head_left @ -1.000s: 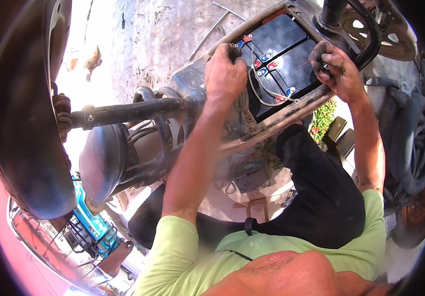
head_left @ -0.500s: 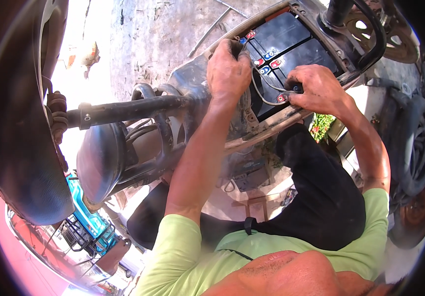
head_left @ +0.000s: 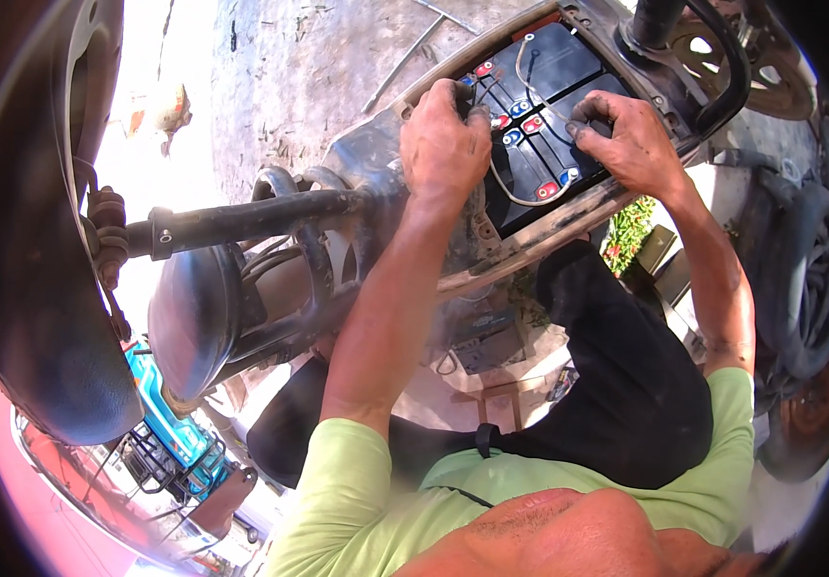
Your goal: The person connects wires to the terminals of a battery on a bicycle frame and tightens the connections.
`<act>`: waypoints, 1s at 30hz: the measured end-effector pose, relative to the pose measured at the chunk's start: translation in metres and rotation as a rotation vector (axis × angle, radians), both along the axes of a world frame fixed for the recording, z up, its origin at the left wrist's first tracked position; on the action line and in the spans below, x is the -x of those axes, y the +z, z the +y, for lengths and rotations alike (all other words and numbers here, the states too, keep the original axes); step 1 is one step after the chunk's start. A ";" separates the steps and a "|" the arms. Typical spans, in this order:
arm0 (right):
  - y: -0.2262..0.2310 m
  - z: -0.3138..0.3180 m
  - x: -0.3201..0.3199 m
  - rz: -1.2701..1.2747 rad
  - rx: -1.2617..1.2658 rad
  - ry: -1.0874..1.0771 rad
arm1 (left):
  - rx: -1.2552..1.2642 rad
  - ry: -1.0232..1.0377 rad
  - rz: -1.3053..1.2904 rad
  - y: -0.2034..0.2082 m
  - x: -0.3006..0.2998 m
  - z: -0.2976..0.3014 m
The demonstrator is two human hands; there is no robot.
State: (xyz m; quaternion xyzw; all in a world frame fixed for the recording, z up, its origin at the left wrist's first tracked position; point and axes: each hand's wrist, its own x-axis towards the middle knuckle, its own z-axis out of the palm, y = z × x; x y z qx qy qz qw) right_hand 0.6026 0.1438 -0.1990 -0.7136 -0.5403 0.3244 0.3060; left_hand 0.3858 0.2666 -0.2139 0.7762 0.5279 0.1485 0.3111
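Observation:
Several black batteries [head_left: 564, 58] sit side by side in the long compartment, with red and blue terminals. At the compartment's left edge, my left hand [head_left: 445, 139] is closed, its thumb and fingers pinching a thin pale wire that loops down toward a red terminal [head_left: 547, 190]. Over the right-hand battery, my right hand [head_left: 631, 144] has its fingers curled, and the fingertips appear to pinch another thin grey wire [head_left: 522, 79]. That wire curves up to a ring end over the far battery. A blue terminal [head_left: 569, 175] shows just below the right fingertips.
A dusty metal rim [head_left: 530, 248] frames the compartment. To the left are a black tube [head_left: 261, 216], a round headlamp-like part [head_left: 198, 313] and a dark seat [head_left: 49, 288]. Coiled black tubes [head_left: 804, 279] stand at right; a wheel [head_left: 703, 62] is at the far right.
My right hand has lifted up and away from the lower terminals, uncovering the blue one. The grey wire has swung to the far battery. My left hand stays nearly in place.

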 end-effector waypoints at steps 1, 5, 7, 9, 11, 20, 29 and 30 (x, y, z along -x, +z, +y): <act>-0.002 0.000 0.000 0.022 0.015 -0.032 | -0.001 0.000 0.001 0.000 0.000 -0.001; -0.006 0.000 -0.003 0.041 0.034 -0.080 | -0.077 -0.143 0.196 -0.002 -0.001 -0.006; -0.005 0.001 -0.003 0.051 0.041 -0.085 | -0.087 -0.221 0.270 -0.001 0.000 -0.008; -0.005 0.001 -0.003 0.059 0.048 -0.090 | -0.101 -0.246 0.288 0.001 0.000 -0.009; -0.005 -0.001 -0.003 0.047 0.020 -0.092 | -0.115 -0.272 0.307 0.002 0.000 -0.010; -0.007 -0.002 -0.003 0.073 0.025 -0.134 | -0.072 -0.100 0.130 -0.008 0.002 -0.002; -0.006 -0.003 -0.003 0.049 0.032 -0.131 | 0.054 -0.004 -0.107 -0.001 0.003 0.000; -0.006 -0.003 -0.003 0.049 0.031 -0.131 | 0.062 -0.026 -0.090 -0.003 0.003 0.000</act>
